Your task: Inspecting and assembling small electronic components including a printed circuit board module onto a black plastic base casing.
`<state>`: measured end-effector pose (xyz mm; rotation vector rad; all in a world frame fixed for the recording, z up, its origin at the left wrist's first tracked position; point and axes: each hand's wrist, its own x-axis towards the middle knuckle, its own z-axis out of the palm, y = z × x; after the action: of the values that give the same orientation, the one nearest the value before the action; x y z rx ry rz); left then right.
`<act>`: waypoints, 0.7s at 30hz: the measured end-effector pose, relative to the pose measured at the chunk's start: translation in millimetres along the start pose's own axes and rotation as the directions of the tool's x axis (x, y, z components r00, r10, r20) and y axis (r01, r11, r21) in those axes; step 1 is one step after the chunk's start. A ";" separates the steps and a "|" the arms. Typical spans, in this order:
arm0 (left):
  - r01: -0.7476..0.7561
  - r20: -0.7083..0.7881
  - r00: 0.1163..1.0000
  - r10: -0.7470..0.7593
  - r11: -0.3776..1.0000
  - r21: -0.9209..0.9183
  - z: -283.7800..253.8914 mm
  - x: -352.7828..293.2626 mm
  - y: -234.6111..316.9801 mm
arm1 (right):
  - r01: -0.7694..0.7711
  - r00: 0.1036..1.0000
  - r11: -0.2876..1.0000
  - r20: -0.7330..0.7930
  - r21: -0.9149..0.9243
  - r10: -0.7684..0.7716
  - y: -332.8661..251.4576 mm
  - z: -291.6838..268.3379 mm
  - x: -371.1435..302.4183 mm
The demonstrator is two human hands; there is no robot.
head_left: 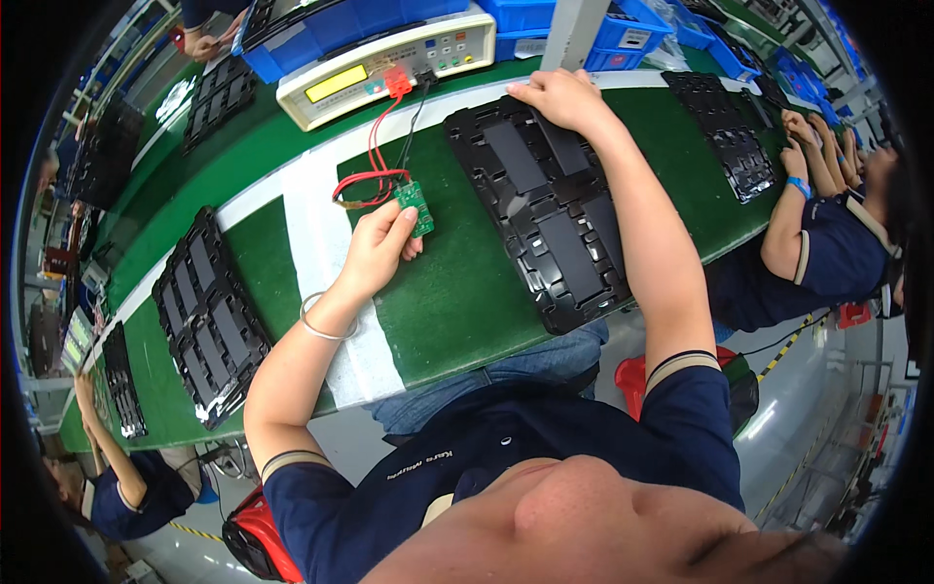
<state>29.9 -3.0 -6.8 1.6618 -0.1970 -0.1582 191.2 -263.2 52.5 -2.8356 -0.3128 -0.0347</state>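
My left hand pinches a small green circuit board between thumb and fingers, above the green mat. Red wires and a black wire run from the board's far end up to a cream bench meter with a yellow display. At the far edge of a black plastic tray, my right hand is closed, its thumb along the rim and its other fingertips partly hidden. Flat dark grey rectangular packs lie in the tray's pockets.
More black trays lie along the bench, at left and at right. Blue bins and a grey post stand behind. Co-workers sit at both sides, one with a blue wristband. White strips cross the bench.
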 end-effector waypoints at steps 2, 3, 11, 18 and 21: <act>-0.007 -0.006 1.000 0.007 1.000 0.009 0.2 -0.6 1.6 | 0.101 0.995 0.982 -0.005 0.159 -0.101 5.0 -3.0 4.5; -0.007 -0.016 1.000 0.008 1.000 0.018 -0.6 -2.7 3.0 | 0.090 0.992 0.960 0.066 0.264 -0.111 1.0 -10.9 0.3; -0.042 -0.005 0.999 0.042 0.999 0.026 3.9 1.6 4.6 | 0.071 0.870 0.432 0.156 0.899 -0.468 -35.5 -29.9 -34.7; -0.003 -0.018 1.000 0.002 0.999 -0.032 2.0 -0.2 5.6 | -0.263 0.801 0.053 0.248 0.963 -0.545 -99.2 24.0 -71.3; -0.009 -0.014 1.000 0.007 0.996 -0.087 -1.5 -0.8 3.7 | -0.223 0.846 0.148 0.267 0.964 -0.462 -104.2 33.0 -77.0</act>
<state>29.3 -1.7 -3.0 1.5747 -0.1841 -0.1474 93.3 -172.6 45.9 -1.3303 -0.4570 0.6880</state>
